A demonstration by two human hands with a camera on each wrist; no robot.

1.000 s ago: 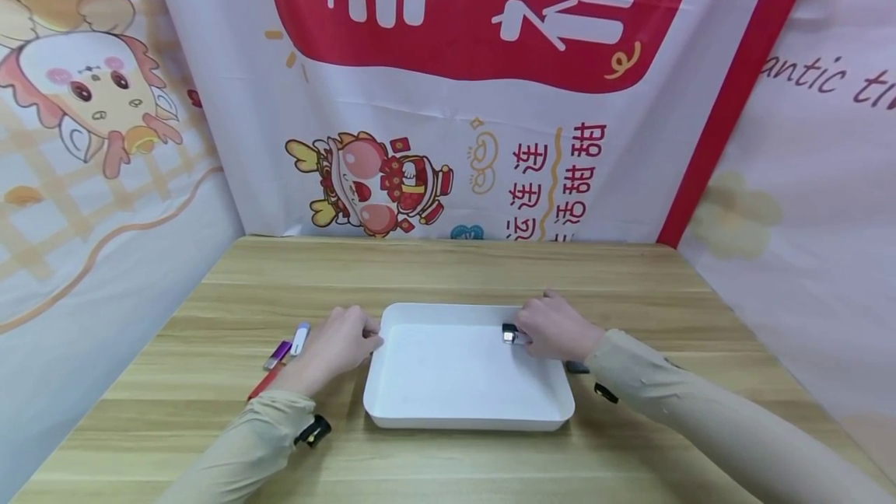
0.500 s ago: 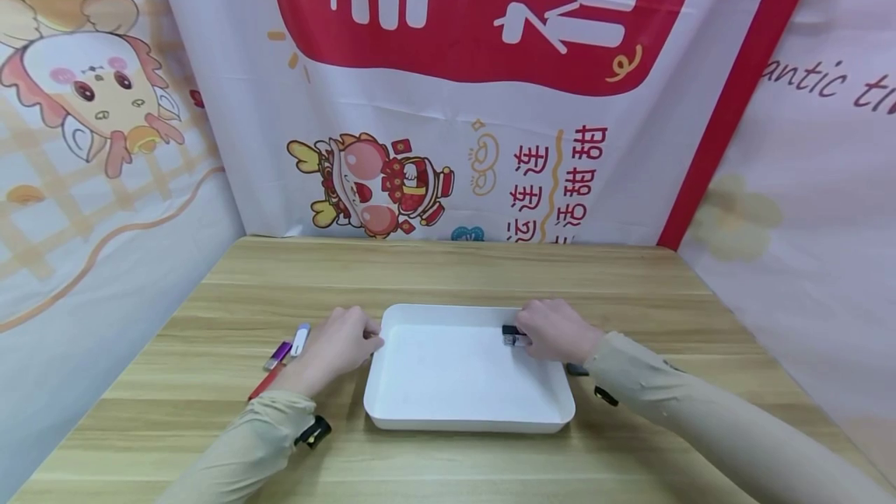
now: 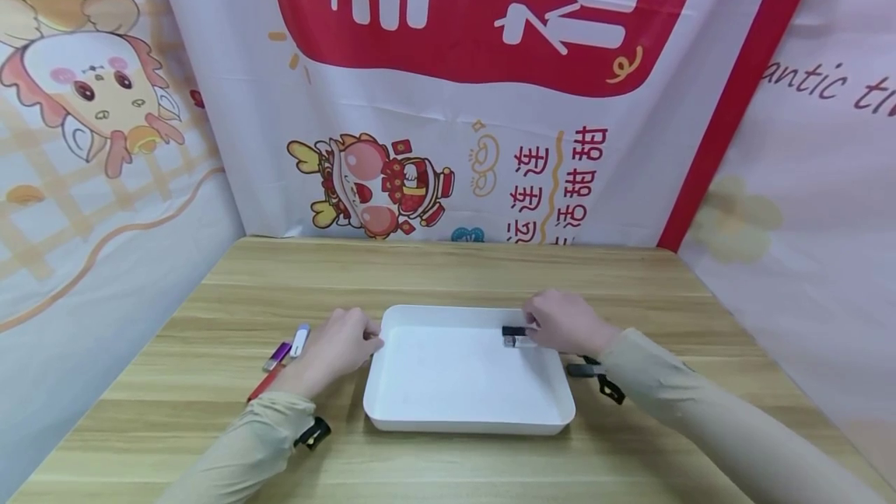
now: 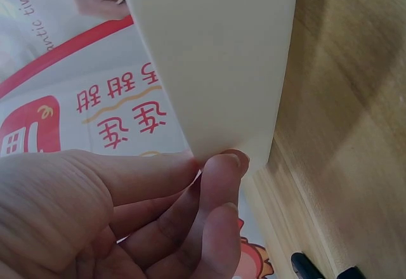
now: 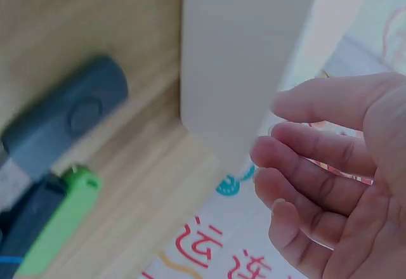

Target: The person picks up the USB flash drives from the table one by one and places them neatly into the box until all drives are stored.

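A shallow white tray (image 3: 462, 379) sits on the wooden table between both hands. My left hand (image 3: 344, 342) pinches its back left corner; in the left wrist view the thumb and curled fingers meet at the tray's edge. A small black-and-silver stick (image 3: 518, 337), looking like a USB stick, lies inside near the back right corner, its right end hidden by my right hand (image 3: 567, 323). Over that corner, the right hand has loosely bent fingers, and in the right wrist view thumb and fingertips stand apart with nothing between them.
Left of the tray lie a pale USB stick (image 3: 300, 340), a purple one (image 3: 277, 356) and a red one (image 3: 266, 382) partly behind the left forearm. Right of it, the right wrist view shows a dark grey USB stick (image 5: 79, 111) beside a green one (image 5: 63, 225).
My right hand has let go of the black-and-silver stick, which stays in the tray, and has drawn slightly right. The left hand keeps its place on the tray's corner.
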